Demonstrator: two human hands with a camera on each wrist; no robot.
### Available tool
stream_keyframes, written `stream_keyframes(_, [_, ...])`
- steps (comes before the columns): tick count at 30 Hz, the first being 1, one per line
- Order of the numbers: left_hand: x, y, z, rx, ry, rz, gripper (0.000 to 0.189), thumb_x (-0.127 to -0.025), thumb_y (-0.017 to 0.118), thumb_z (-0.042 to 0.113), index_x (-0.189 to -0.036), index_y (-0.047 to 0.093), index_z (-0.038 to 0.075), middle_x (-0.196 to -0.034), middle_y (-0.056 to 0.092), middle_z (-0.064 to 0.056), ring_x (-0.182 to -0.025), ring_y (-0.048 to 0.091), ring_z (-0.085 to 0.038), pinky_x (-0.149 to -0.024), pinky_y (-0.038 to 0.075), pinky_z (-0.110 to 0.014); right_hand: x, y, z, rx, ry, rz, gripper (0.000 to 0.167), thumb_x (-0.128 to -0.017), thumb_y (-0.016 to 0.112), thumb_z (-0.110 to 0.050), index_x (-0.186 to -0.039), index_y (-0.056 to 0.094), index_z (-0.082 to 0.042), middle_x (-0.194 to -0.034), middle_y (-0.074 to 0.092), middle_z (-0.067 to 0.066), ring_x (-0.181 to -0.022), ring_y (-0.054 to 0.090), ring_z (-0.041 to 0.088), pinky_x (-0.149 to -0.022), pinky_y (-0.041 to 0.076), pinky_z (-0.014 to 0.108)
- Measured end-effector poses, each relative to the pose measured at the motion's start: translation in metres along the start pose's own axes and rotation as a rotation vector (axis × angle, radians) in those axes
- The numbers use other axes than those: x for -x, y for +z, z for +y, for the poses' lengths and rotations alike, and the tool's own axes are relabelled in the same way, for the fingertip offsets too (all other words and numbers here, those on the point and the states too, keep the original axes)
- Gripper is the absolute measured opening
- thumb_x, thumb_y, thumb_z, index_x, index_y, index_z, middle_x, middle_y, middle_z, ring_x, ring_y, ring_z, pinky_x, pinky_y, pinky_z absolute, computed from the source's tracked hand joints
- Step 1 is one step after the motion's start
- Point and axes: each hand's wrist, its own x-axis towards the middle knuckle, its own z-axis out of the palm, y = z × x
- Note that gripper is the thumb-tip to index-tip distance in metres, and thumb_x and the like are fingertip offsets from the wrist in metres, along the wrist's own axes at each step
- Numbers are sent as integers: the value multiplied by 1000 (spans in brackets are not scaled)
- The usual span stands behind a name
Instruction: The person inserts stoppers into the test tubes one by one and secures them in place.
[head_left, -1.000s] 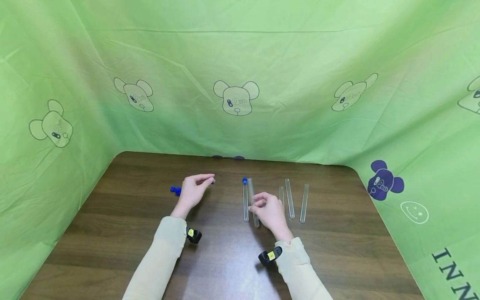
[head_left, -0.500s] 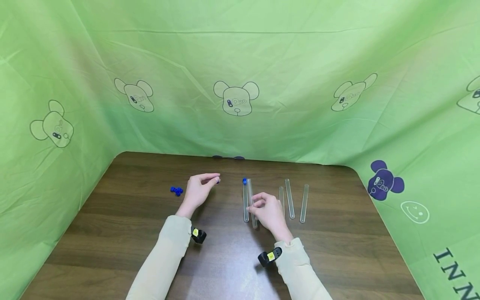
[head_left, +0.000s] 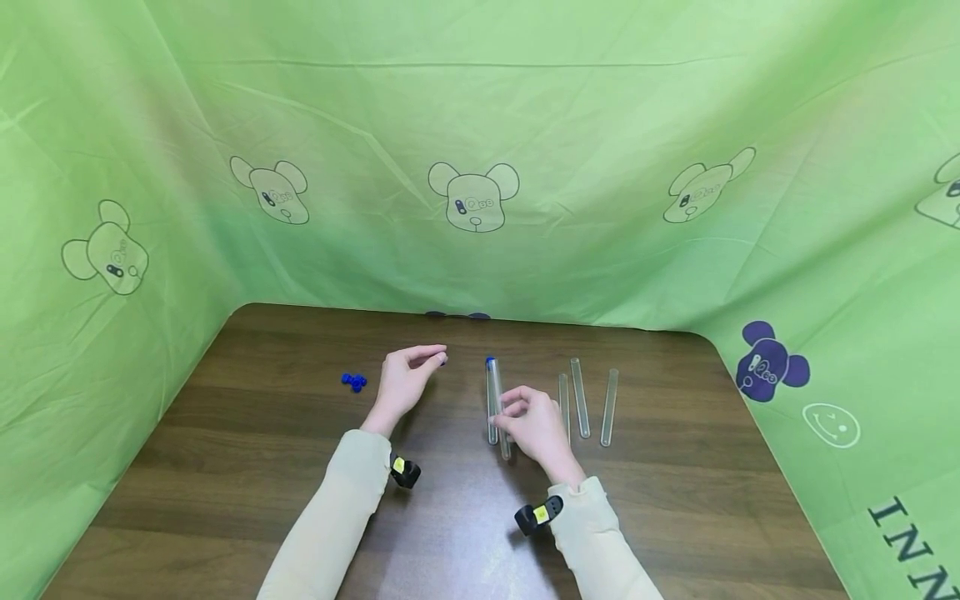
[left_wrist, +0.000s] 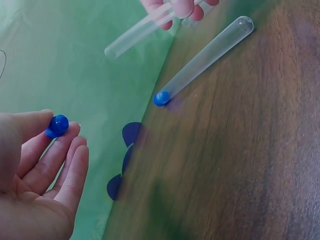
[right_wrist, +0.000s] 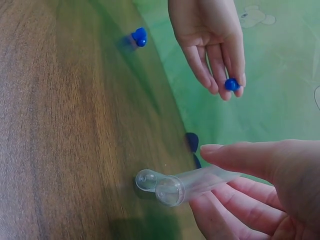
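Note:
My left hand [head_left: 403,382] pinches a small blue test tube stopper [left_wrist: 59,125] between thumb and fingertips, above the table left of the tubes. My right hand [head_left: 538,423] holds a clear test tube [right_wrist: 200,184] between thumb and fingers; its far end carries no stopper in the left wrist view. Just beside it on the table lies another clear tube with a blue stopper in one end, the stoppered test tube [left_wrist: 207,60]. In the head view the held tube partly covers that one. A gap separates the two hands.
Several loose blue stoppers [head_left: 354,382] lie in a small cluster left of my left hand. Three unstoppered tubes, among them a slanted tube [head_left: 580,398] and the outermost tube [head_left: 609,408], lie right of my right hand. A green cloth [head_left: 480,267] hangs behind the brown table [head_left: 450,525].
My left hand has moved right with the stopper, away from the cluster. My right hand has barely moved; the tube in it has tilted, its top end shifting slightly left.

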Motion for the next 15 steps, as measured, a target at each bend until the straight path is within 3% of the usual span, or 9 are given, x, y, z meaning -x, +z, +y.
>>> stream_keyframes(9, [-3, 5, -1, 41, -1, -2, 19, -94, 75, 12, -111, 78, 3, -96, 77, -8, -91, 74, -20, -75, 55, -23, 0, 1, -2, 3, 14, -13, 28, -78, 88, -4, -99, 70, -3, -73, 70, 0, -52, 65, 19, -50, 55, 31])
stream_keyframes(15, [-5, 9, -1, 136, -33, -27, 23, -96, 73, 11, -115, 76, -2, -98, 76, -12, -94, 74, -28, -81, 58, -29, 1, 2, -2, 0, 4, -15, 28, -77, 88, -4, -99, 70, -3, -72, 69, 0, -53, 65, 20, -51, 55, 31])
